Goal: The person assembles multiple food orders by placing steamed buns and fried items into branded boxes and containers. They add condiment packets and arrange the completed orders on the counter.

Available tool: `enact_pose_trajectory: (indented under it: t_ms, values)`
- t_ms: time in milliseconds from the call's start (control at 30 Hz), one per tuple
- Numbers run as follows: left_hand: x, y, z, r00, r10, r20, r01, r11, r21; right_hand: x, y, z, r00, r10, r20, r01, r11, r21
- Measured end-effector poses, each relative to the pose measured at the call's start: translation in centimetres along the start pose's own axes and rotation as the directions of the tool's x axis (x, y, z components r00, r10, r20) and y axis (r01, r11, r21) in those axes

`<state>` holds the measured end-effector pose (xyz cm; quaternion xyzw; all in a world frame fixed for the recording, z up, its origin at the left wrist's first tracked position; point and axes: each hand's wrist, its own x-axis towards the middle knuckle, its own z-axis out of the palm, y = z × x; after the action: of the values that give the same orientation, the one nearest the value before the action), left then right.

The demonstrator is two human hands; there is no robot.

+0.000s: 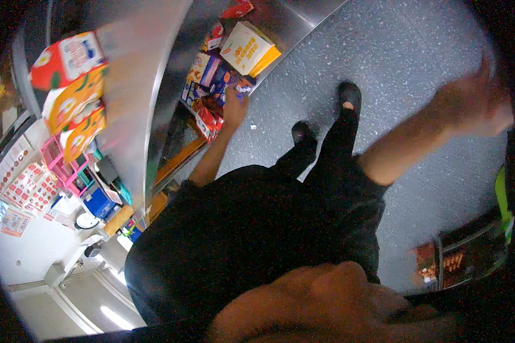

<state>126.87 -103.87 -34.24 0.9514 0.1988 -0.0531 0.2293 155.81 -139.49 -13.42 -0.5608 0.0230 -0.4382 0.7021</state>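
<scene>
**Q:** What's coming through on your end?

**A:** Only the head view for me. The left hand (236, 111) is at the near edge of a dark blue pack (228, 81), which lies in a jumble of packaging beside the rim of the steel desk (133, 63). Looks like a shelf below it, but I wouldn't swear to that.

**Q:** Fingers pinching it?

**A:** Can't tell, honestly. They're at the pack, but my feed's too grainy to show pinching versus just touching. The right hand (478, 106) is well apart, out over the speckled floor (418, 51), and so blurred I can't call its fingers either, or whether they've got anything.

**Q:** What's around the pack?

**A:** A tilted white-and-yellow carton (248, 50) just beside it, with red packets (212, 126) on the near side. Some red-and-orange boxes (77, 96) are up on the desk, away from both hands.

**Q:** What bugs you?

**A:** The pile, tbh. It's crammed tight, so I reckon a hard tug on the blue pack could drag the red packets along. The carton's near the outer edge, so a bump could tip it off. Dark shoes (349, 96) are nearby too, so anything dropped might get stepped on.
</scene>
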Motion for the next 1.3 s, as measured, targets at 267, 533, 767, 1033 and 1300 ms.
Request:
enact_pose_trajectory:
  t_ms: [267, 533, 767, 1033, 1300]
  values:
    - [15.3, -22.7, 2.6, 0.968, -0.08, -0.237, 0.2, 0.817, 0.541, -20.0, 14.4, -22.5, 0.674, 0.705, 0.221, -0.48, 0.645, -0.595]
    - [15.2, -34.3, 1.3, 0.781, -0.511, -0.358, 0.617, 0.72, 0.318, -21.9, 25.1, -24.6, 0.539, 0.715, 0.444, -0.357, 0.672, -0.649]
    - [12.9, -40.3, 4.3, 0.606, -0.668, -0.432, 0.76, 0.647, 0.064, -20.0, 26.5, -20.3, 0.619, 0.524, 0.585, -0.26, 0.839, -0.478]
    - [12.6, -41.4, 3.5, 0.515, -0.691, -0.507, 0.683, 0.688, -0.245, -19.8, 23.5, -19.8, 0.634, 0.483, 0.604, -0.183, 0.853, -0.489]
    - [12.8, -38.4, 2.4, 0.505, -0.469, -0.724, 0.103, 0.866, -0.489, -19.4, 21.4, -19.6, 0.622, 0.506, 0.598, -0.245, 0.851, -0.465]
